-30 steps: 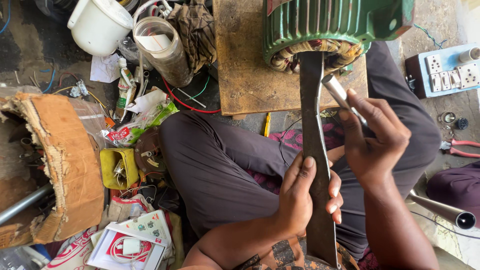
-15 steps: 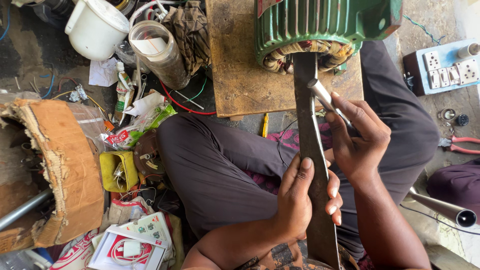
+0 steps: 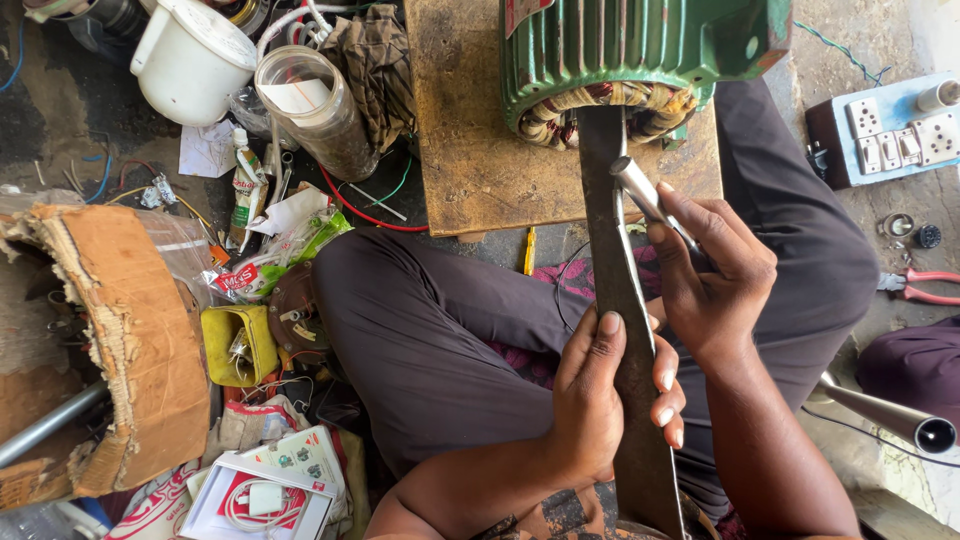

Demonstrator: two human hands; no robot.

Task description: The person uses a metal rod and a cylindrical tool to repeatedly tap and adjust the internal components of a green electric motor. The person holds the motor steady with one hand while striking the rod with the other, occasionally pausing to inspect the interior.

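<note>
The person sat cross-legged on the floor with a green motor (image 3: 640, 50) standing on a wooden board (image 3: 470, 150) in front of the knees. A long flat metal bar (image 3: 618, 300) ran from the lap up to the open end of the motor, where its tip touched the copper wire coils (image 3: 560, 115). The left hand (image 3: 600, 400) was wrapped around the lower part of the bar, fingers curled shut on it and the thumb lying along its edge. The right hand (image 3: 715, 270) was closed on a small shiny metal rod (image 3: 645, 195), and the rod's end lay right against the bar, near the motor. Things could go wrong here. If the rod came down crooked, I think it could slide off the bar and hit the left thumb, which was close below. If the bar slipped sideways, its tip could scrape or cut the thin wires, because it rested right on them. The motor sat near the edge of the board, so a hard push might tip it. On the left lay a white jug (image 3: 190, 65), a clear plastic jar (image 3: 320, 110) and a torn cardboard box (image 3: 110, 340). On the right were a switch board (image 3: 890, 130) and red pliers (image 3: 925, 288).
</note>
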